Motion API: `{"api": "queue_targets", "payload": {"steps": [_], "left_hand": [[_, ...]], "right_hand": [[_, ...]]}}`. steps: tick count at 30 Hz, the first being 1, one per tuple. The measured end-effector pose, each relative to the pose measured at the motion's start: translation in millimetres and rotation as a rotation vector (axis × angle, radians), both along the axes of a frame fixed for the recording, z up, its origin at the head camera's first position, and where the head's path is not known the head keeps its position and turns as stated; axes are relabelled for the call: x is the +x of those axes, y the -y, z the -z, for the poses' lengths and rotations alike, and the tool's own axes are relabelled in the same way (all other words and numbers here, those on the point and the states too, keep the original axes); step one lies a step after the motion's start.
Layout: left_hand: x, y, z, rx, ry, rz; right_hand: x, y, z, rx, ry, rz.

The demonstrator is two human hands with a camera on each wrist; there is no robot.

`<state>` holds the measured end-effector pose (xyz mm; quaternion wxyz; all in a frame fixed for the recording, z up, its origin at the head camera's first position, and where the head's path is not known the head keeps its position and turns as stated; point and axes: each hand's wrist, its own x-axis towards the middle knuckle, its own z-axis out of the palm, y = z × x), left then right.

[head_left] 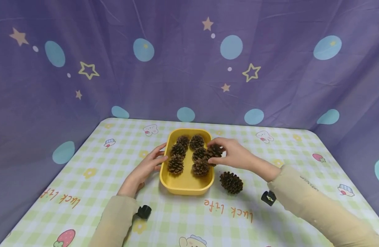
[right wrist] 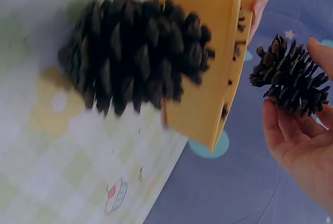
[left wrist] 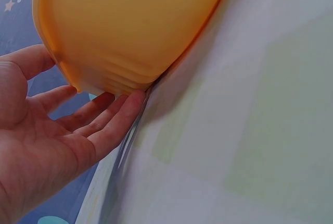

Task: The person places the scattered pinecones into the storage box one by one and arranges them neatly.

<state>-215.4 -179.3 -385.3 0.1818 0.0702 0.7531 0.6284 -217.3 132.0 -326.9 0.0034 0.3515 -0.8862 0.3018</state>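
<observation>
A yellow plastic box (head_left: pixel 187 187) holds several brown pine cones (head_left: pixel 176 164), lined up along its left and right sides. My left hand (head_left: pixel 148 168) rests against the box's left side. In the left wrist view, its fairly straight fingers (left wrist: pixel 117 125) touch the wall low down, with the thumb (left wrist: pixel 35 61) near the rim. My right hand (head_left: pixel 234 155) pinches a pine cone (right wrist: pixel 291 78) between thumb and fingers. In the head view that cone overlaps the box's right rim. Another pine cone (head_left: pixel 231 183) lies on the cloth right of the box, below my right hand.
A green-and-white checked tablecloth (head_left: pixel 115 185) with printed pictures and lettering covers the table. Behind the table hangs a purple curtain (head_left: pixel 183 85) with stars and blue ovals. Each wrist wears a small black camera (head_left: pixel 144 212).
</observation>
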Motion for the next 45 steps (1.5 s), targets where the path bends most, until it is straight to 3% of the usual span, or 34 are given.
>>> {"api": "queue_targets", "payload": {"steps": [7, 16, 25, 45], "left_hand": [[0.0, 0.0, 0.4, -0.004, 0.000, 0.000], [-1.0, 0.2, 1.2, -0.003, -0.006, 0.001], [-0.2, 0.2, 0.7, 0.001, -0.005, 0.004], [-0.4, 0.1, -0.2, 0.000, -0.010, 0.008]], "right_hand": [[11.0, 16, 3.0, 0.050, -0.013, -0.072], [21.3, 26, 17.7, 0.074, 0.049, -0.127], [23.4, 29, 32.5, 0.120, 0.066, -0.153], [26.3, 33, 42.1, 0.154, 0.062, -0.155]]}}
